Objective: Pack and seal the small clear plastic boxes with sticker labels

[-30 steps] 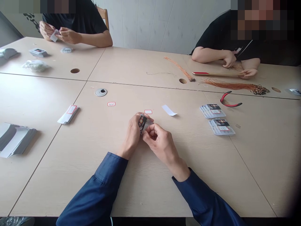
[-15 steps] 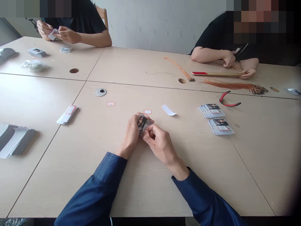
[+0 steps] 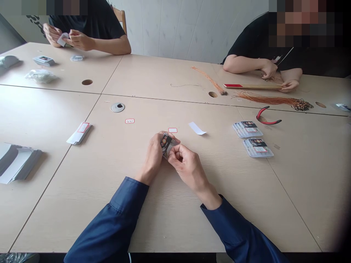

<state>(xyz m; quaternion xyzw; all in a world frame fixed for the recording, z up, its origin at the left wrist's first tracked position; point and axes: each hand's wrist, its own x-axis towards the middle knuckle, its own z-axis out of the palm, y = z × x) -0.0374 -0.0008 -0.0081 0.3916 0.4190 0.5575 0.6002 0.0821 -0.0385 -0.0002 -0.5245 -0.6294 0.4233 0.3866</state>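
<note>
My left hand (image 3: 155,157) is closed around a small clear plastic case (image 3: 166,142) with a black printed label, held tilted just above the table. At the lower right edge of this case, my right hand (image 3: 186,164) pinches with thumb and forefinger. Its fingertips hide whatever lies between them. Just beyond the hands lies a white sticker with a red border (image 3: 172,130). To its right is a curled white paper strip (image 3: 197,128). Two overlapping rows of similar cases, an upper row (image 3: 247,129) and a lower row (image 3: 258,148), lie to the right.
A red-bordered sticker (image 3: 129,121) and a stack of paper slips (image 3: 79,133) lie left, with a thicker stack (image 3: 19,164) beyond. Red-handled pliers (image 3: 270,122) stick out of a table hole. Copper-coloured wires (image 3: 263,98) lie before one co-worker; another co-worker's hands (image 3: 80,39) hold paper.
My hands stay in nearly the same place on the case, with no clear movement of it. The whole view has shifted very slightly.
</note>
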